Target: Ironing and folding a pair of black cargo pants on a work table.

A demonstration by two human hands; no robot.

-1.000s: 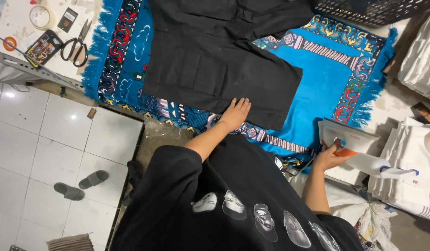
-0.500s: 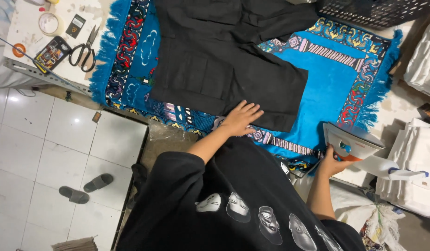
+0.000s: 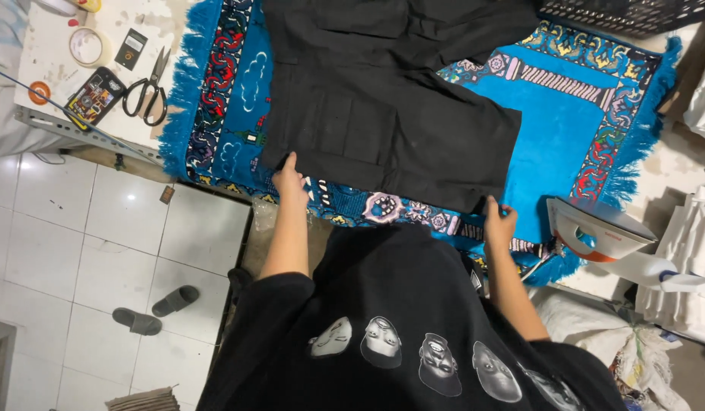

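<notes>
A pair of black cargo shorts point(image 3: 398, 114) lies spread on a blue patterned rug point(image 3: 566, 114) that covers the table. My left hand point(image 3: 288, 176) pinches the near left corner of the shorts' hem. At the near right corner, my right hand point(image 3: 499, 221) grips the same hem. A white and orange iron point(image 3: 596, 232) stands on the rug's right edge, a little to the right of my right hand, with nothing holding it.
Black scissors point(image 3: 147, 91), a tape roll point(image 3: 90, 47), a phone point(image 3: 94, 95) and a small black card point(image 3: 132, 48) lie on the white tabletop at left. A dark crate point(image 3: 626, 11) sits at top right. Folded white cloth point(image 3: 684, 259) is stacked at right. Slippers point(image 3: 154, 308) rest on the tiled floor.
My right hand let go of the iron and took the shorts' right hem corner. My left hand slid from the middle of the hem to its left corner.
</notes>
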